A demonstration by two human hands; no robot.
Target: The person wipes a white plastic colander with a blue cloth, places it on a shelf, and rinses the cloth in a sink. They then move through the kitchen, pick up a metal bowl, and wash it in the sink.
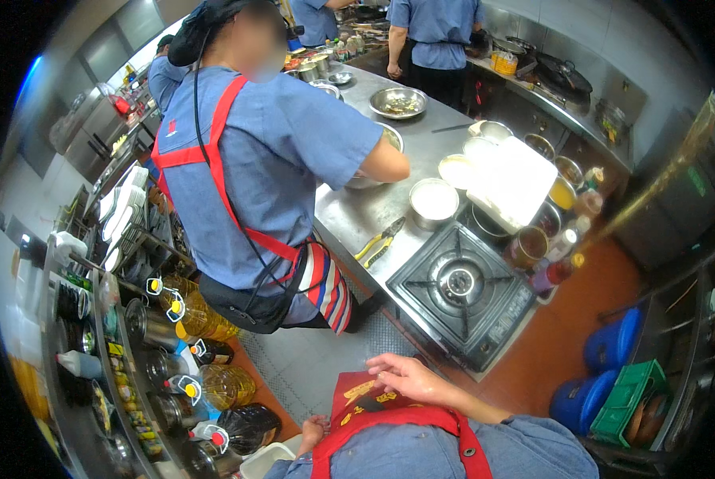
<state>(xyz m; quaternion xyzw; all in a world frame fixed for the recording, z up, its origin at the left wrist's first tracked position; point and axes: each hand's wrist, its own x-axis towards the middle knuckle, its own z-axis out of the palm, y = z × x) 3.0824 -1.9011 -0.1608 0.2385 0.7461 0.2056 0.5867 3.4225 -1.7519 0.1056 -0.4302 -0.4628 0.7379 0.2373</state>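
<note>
My right hand (408, 378) is raised in front of the red apron (348, 392) that I wear, its fingers apart and nothing visible in them. Lower down, my left hand (315, 430) hangs beside the apron's left edge, partly hidden; its grip cannot be made out. Nearest beyond my right hand stands a portable gas stove (460, 287), with no visible flame, on the corner of a steel worktable (348, 206). Pliers with yellow and black handles (380, 242) lie left of the stove. Behind them is a steel pot of white contents (433, 200).
A co-worker (261, 138) leans over bowls at the table's left side. Large oil bottles (228, 386) stand on the floor beside a shelf rack (103, 335). Sauce bottles (558, 272) line the table's right edge. Blue tubs (582, 398) and a green crate (630, 404) are at right.
</note>
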